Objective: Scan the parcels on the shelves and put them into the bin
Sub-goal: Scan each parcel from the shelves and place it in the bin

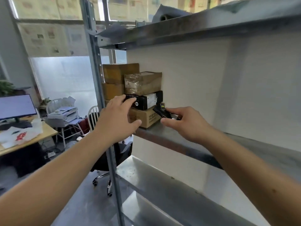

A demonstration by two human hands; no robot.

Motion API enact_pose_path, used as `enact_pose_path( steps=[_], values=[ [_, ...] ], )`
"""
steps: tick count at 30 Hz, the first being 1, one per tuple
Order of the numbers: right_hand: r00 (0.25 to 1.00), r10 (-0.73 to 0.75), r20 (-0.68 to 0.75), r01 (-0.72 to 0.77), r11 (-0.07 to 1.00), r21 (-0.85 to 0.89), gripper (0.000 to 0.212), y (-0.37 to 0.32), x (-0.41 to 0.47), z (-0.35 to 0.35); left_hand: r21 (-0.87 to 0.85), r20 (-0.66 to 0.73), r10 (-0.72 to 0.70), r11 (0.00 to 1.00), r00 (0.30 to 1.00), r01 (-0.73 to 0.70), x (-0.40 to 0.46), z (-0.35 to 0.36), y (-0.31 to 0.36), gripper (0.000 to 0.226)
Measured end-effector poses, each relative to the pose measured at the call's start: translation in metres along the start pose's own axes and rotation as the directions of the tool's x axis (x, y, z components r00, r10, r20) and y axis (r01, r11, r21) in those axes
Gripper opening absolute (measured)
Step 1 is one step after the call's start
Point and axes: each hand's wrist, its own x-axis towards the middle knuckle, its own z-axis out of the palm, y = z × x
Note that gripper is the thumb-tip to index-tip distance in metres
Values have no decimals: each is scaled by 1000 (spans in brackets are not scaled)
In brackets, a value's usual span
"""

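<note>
Black parcel w/ white label sits mid-stack at the left end of the metal shelf, approx 11 o'clock from frame centre. It rests on a brown carton w/ printed text; a tape-wrapped brown box lies on top of it. Behind, at 10 o'clock of the stack, two more cardboard boxes stacked against the upright post.

Left hand: fingers spread apart, fingertips touching the black parcel's left end, thumb out below near the carton's front. Right hand grips a black handheld scanner, fingers clamped round it, nose pointed toward the parcel's label side, just beside the carton's top corner.

Upper shelf at 12–1 o'clock holds grey poly mailers. Lower shelf at 6 o'clock is bare steel.

Room at 9 o'clock: wooden desk w/ monitor and white plastic bags, printer on a white chair, black office chair behind the post. Windows papered over w/ sheets.
</note>
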Motion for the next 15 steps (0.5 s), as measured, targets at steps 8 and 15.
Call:
enact_pose_path(
  steps=[8,15],
  values=[
    [998,52,-19,-53,996,-72,50,-18,85,9,39,-38,192,981,981,-190,106,10,-42,98],
    [981,143,-133,-159,980,-121,38,-44,138,13,48,-59,409,912,911,-406,190,12,-73,86]
  ],
)
